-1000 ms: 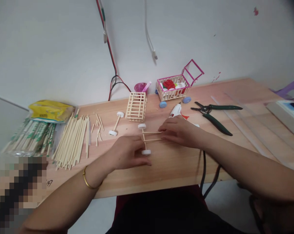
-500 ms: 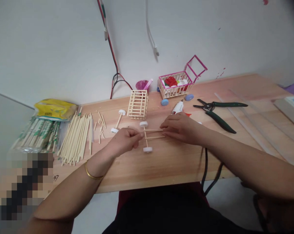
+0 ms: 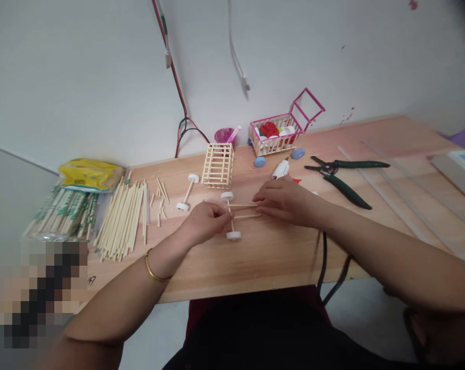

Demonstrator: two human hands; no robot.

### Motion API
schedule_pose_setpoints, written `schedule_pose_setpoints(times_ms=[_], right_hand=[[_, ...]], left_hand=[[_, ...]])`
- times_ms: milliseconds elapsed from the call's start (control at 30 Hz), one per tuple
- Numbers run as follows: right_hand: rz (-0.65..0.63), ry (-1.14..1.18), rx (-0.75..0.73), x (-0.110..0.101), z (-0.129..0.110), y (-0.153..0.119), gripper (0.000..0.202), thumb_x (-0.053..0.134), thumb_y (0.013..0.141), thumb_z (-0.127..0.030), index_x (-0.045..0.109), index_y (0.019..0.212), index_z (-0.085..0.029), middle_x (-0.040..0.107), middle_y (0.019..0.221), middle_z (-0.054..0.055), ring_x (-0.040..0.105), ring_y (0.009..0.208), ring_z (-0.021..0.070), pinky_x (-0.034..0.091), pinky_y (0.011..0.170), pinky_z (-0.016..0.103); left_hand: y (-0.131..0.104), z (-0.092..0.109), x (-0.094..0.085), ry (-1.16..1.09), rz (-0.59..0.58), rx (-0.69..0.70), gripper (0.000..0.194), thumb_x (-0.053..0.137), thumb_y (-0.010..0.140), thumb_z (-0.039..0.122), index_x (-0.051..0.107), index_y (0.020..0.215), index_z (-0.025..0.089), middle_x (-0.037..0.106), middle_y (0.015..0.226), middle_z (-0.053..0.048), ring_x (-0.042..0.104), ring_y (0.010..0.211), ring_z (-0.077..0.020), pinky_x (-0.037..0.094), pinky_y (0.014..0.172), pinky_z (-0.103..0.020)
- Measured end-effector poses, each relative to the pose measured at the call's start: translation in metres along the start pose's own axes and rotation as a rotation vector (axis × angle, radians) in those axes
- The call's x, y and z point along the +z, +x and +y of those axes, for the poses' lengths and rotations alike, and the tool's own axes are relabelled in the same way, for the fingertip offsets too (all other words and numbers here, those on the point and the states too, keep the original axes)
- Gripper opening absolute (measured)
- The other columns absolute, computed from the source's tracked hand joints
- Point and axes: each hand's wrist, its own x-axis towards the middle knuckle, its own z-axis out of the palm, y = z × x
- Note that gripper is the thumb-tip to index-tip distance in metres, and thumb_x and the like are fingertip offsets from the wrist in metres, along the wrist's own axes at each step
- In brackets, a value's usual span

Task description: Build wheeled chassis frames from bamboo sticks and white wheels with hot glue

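Observation:
A wooden axle with a white wheel [image 3: 233, 236] at each end lies on the table, and two thin wooden sticks [image 3: 244, 205] run rightward from it, side by side. My left hand [image 3: 206, 223] is closed in a pinch at the middle of the axle, its fingertips covering part of it. The fingers of my right hand [image 3: 282, 201] close over the right ends of the two sticks, which they hide. Behind the hands stands a small slatted wooden basket [image 3: 217, 165]. To its left lies a second wheeled axle [image 3: 188, 191].
A white glue gun [image 3: 281, 169] lies just behind my right hand. Wire-stripping pliers [image 3: 333, 169] rest to the right. A pink-trimmed model cart [image 3: 276, 136] stands by the wall. Loose sticks [image 3: 124, 221], short offcuts [image 3: 161, 190] and a yellow packet [image 3: 89, 173] lie at left.
My left hand has moved slightly right, bringing its fingertips onto the axle. My right hand stays at the sticks' ends.

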Motion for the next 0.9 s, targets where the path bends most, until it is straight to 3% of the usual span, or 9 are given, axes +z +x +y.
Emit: schedule_pose_setpoints(times_ms=[367, 467, 600, 733, 900], right_hand=[[0.001, -0.011, -0.010, -0.002, 0.000, 0.000, 0.021, 0.052, 0.091, -0.033, 0.064, 0.098, -0.017, 0.067, 0.096, 0.009, 0.061, 0.090, 0.0212, 0.037, 0.079, 0.036], [0.008, 0.005, -0.012, -0.002, 0.000, 0.000, 0.021, 0.053, 0.091, -0.032, 0.064, 0.098, -0.017, 0.067, 0.096, 0.009, 0.061, 0.090, 0.0207, 0.038, 0.079, 0.035], [0.032, -0.006, -0.018, -0.003, 0.001, -0.001, 0.020, 0.052, 0.091, -0.032, 0.064, 0.098, -0.017, 0.067, 0.095, 0.009, 0.061, 0.089, 0.0213, 0.038, 0.079, 0.036], [0.035, -0.026, -0.011, -0.003, 0.002, -0.002, 0.020, 0.052, 0.091, -0.032, 0.064, 0.098, -0.017, 0.068, 0.095, 0.009, 0.062, 0.089, 0.0221, 0.036, 0.079, 0.037], [0.026, -0.037, -0.002, -0.003, 0.002, -0.002, 0.019, 0.052, 0.091, -0.031, 0.064, 0.098, -0.018, 0.067, 0.096, 0.008, 0.061, 0.091, 0.0222, 0.035, 0.078, 0.037]], left_hand=[[0.000, -0.003, 0.001, 0.029, 0.025, 0.022, 0.041, 0.052, 0.083, 0.044, 0.053, 0.054, 0.016, 0.048, 0.048, 0.002, 0.039, 0.044, -0.0078, 0.027, 0.045, -0.023], [-0.003, -0.006, 0.000, 0.114, 0.188, 0.135, 0.033, 0.053, 0.085, 0.040, 0.056, 0.063, 0.016, 0.050, 0.054, 0.003, 0.042, 0.049, -0.0089, 0.030, 0.048, -0.022], [-0.004, -0.015, -0.002, 0.273, 0.367, 0.394, 0.011, 0.054, 0.086, 0.024, 0.060, 0.090, 0.016, 0.055, 0.067, 0.001, 0.049, 0.061, -0.0111, 0.037, 0.057, -0.023], [-0.001, -0.020, -0.002, 0.340, 0.359, 0.566, 0.024, 0.049, 0.089, 0.019, 0.060, 0.111, 0.018, 0.059, 0.081, -0.004, 0.054, 0.074, -0.0139, 0.044, 0.067, -0.027], [-0.002, -0.019, 0.000, 0.380, 0.321, 0.583, 0.027, 0.045, 0.092, 0.021, 0.061, 0.114, 0.016, 0.058, 0.086, -0.006, 0.056, 0.078, -0.0151, 0.046, 0.069, -0.028]])
